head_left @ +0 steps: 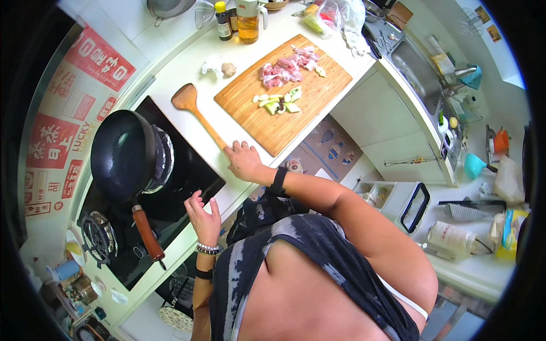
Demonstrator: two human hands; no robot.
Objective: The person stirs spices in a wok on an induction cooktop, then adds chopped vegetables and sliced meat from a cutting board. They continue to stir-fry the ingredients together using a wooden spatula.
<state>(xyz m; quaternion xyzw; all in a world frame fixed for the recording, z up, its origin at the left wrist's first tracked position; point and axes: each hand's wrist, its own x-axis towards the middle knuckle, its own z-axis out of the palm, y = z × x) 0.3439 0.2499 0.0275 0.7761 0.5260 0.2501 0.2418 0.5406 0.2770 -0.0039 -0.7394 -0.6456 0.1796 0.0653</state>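
Observation:
My right hand (245, 161) lies over the end of a wooden wok spatula (204, 119) flat on the white counter. Its fingers touch the handle, but the palm hides whether they grip it. Empty and with fingers apart, my left hand (204, 216) hovers at the front edge of the black glass hob (187, 170). A dark wok (123, 153) with a wooden handle (147, 234) sits tilted on the far burner, beside a foil-wrapped ring (164, 157). Raw meat pieces (286, 70), cut green vegetable and garlic (279, 102) lie on a bamboo cutting board (243, 102).
Behind the board stand an oil jug (248, 25) and a yellow-capped dark bottle (223, 23). Ginger (228, 69) and crumpled white paper (212, 66) lie near the spatula. A second burner (100, 238) is at the lower left. The sink (416, 70) is at the right.

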